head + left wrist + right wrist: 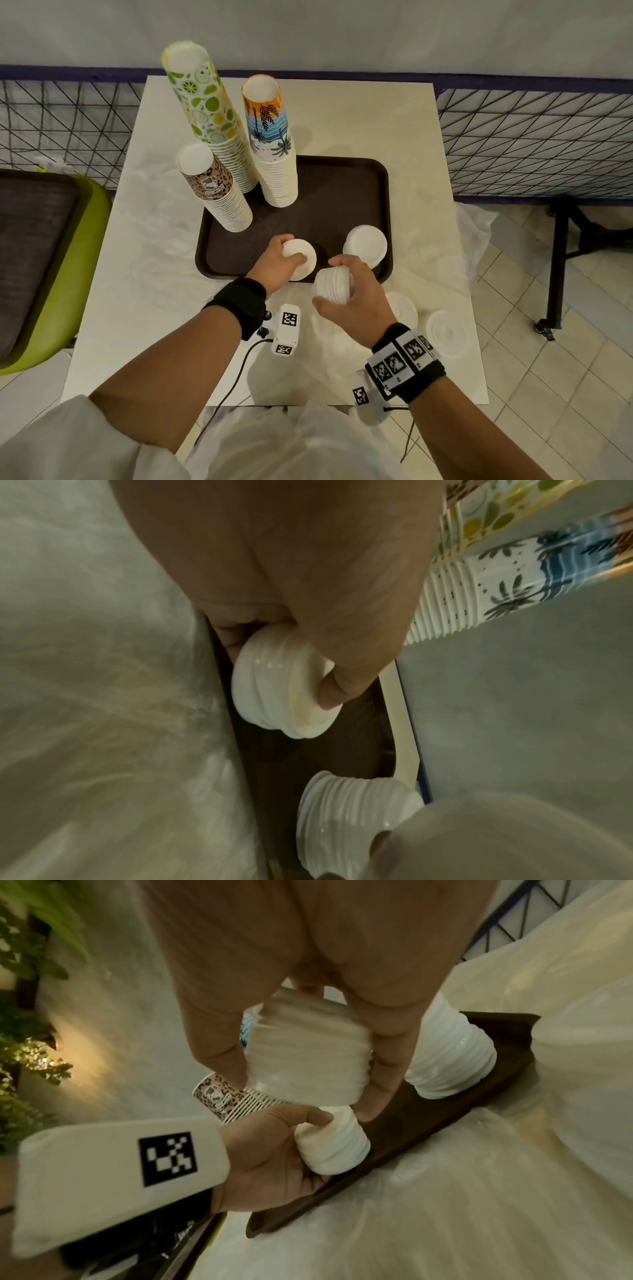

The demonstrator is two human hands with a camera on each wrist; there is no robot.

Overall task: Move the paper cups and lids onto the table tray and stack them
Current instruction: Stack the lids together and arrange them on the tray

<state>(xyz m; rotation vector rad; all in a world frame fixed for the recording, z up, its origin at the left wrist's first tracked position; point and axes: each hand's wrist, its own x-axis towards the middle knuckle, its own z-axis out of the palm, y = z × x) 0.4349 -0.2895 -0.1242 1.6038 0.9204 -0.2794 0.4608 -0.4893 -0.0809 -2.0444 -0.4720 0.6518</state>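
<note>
Right hand, nearest the head camera: thumb and fingers curled round a bundle of white lids, held on its side just above the near rim of the brown tray. Right wrist view confirms the hold, thumb on one side of the bundle, fingers on the other, lids slightly fanned.

Left hand just beyond it, fingers wrapped round a short stack of lids standing on the tray's near edge; thumb tip pressed on the top lid in the left wrist view.

Third lid stack stands untouched on the tray's near right corner.

Three cup stacks sit rim-down on the far left of the tray: lime-print, palm-print, leopard-print. The lime stack leans.

Two loose lids lie on the table, off the tray, right of the right wrist.

Step in hand, as I read it: cups are done, lids are being consolidated. The left hand steadies the receiving stack while the right brings its bundle over.

Next move calls for turning the bundle upright, lining its rim over the held stack and lowering it squarely so the lids nest. The fanned bundle could shed lids if the grip slackens. The two loose lids remain to be fetched afterwards
</note>
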